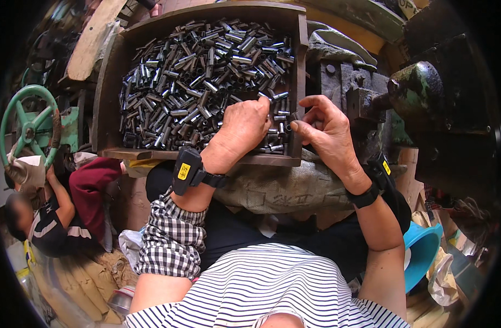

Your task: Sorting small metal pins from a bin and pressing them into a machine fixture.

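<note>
A wooden tray (pixel 307 65) in front of me holds a heap of short, shiny metal tubes (pixel 207 85). My left hand (pixel 244 124) reaches over the tray's near right part, its fingers closed. At its fingertips a bright metal tube (pixel 265 97) shows, partly covered by the hand. Just beyond the tray's right wall is my right hand (pixel 329 131), thumb and forefinger apart, the other fingers curled. A small dark piece shows by that thumb; whether the hand touches it I cannot make out. Several tubes (pixel 278 131) lie side by side between my hands.
Dark, greasy machinery (pixel 420 87) stands close on the right. A green handwheel (pixel 29 128) is at the left, where another person (pixel 59 213) sits. Below the tray hangs a grey sack (pixel 261 188). A blue basin (pixel 422 254) stands by my right elbow.
</note>
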Tool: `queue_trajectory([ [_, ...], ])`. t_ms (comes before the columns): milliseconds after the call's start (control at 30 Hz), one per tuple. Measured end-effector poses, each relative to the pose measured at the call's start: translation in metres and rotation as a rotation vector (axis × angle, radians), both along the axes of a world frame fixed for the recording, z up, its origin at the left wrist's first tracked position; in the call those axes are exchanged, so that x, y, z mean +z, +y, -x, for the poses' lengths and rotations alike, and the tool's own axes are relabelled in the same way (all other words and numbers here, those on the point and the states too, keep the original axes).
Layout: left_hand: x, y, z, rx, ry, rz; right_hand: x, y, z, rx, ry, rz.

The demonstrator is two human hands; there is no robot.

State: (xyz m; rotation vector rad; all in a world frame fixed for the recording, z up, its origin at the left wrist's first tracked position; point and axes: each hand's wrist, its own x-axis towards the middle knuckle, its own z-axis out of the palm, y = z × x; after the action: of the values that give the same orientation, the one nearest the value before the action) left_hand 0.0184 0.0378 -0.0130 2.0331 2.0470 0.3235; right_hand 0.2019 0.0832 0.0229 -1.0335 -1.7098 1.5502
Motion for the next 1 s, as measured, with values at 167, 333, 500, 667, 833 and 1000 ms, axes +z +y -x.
queue_trajectory([
  [167, 0.016, -0.006, -0.004, -0.027, -0.319, -0.136, -0.003, 0.002, -0.006, 0.094, -0.001, 0.103],
  [333, 0.032, -0.018, 0.002, 0.248, -1.596, 0.232, 0.000, 0.002, -0.006, 0.160, 0.131, 0.264],
  [500, 0.021, -0.017, 0.005, 0.271, -1.714, 0.264, -0.006, 0.000, -0.004, 0.232, 0.192, 0.352],
  [667, 0.020, -0.018, 0.001, 0.224, -1.691, 0.250, -0.008, -0.001, -0.004, 0.088, 0.300, 0.400],
  [833, 0.022, -0.018, -0.004, 0.291, -1.693, 0.219, -0.008, 0.000, -0.004, -0.041, 0.354, 0.445],
  [1000, 0.018, -0.019, -0.006, 0.249, -1.753, 0.213, -0.014, 0.001, -0.005, -0.053, 0.351, 0.492],
])
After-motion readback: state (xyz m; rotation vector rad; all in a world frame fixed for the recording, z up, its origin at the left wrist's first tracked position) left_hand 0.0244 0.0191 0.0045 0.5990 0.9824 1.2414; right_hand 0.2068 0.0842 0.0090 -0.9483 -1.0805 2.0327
